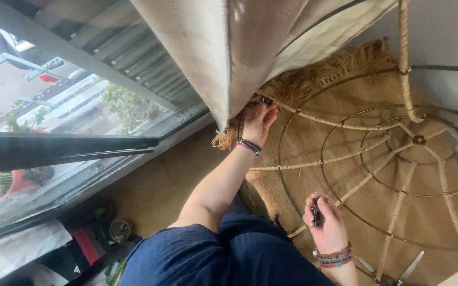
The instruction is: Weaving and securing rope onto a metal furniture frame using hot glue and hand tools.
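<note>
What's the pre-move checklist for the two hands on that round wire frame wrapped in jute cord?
1. Left hand on the round wire frame wrapped in jute cord: ok, fingers pinch at the outer rim beside the hanging beige curtain.
2. Right hand grip: ok, closed on a small dark object; its kind cannot be told.
3. Right hand near the frame: ok, it sits by a wrapped spoke at the near rim.
4. Curtain clear of the work point: not ok, its lower edge hangs right over the left hand.
5. Metal scissors within reach: ok, lying on the woven fringed rug just beside the right wrist.
</note>
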